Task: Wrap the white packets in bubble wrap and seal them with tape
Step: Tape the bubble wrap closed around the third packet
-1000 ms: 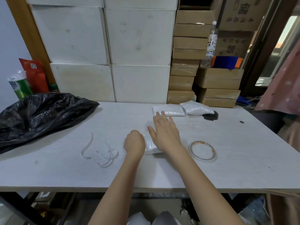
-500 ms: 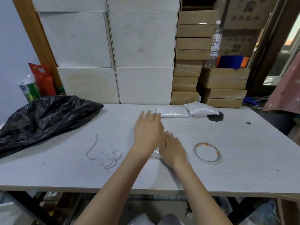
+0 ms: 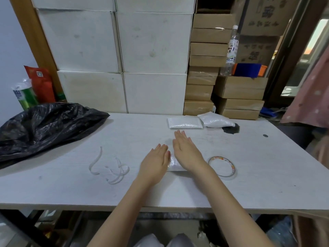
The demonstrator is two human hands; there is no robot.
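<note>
Both hands were flat, fingers straight, nothing actually gripped. The left hand (image 3: 156, 160) and right hand (image 3: 187, 152) lay side by side, pressing down on a bubble-wrapped packet (image 3: 173, 164) near the middle of the table (image 3: 249, 184), only a strip of it showing between them. Just right of the right wrist sat the tape roll (image 3: 222, 165), lying flat. Off to the left were some loose white strips (image 3: 110, 169), and further left a crumpled black bag (image 3: 44, 125). Toward the back edge, two more white packets, one flat (image 3: 185, 122) and one puffier (image 3: 214, 120), touched at the corner, in front of stacked boxes (image 3: 153, 56).
</note>
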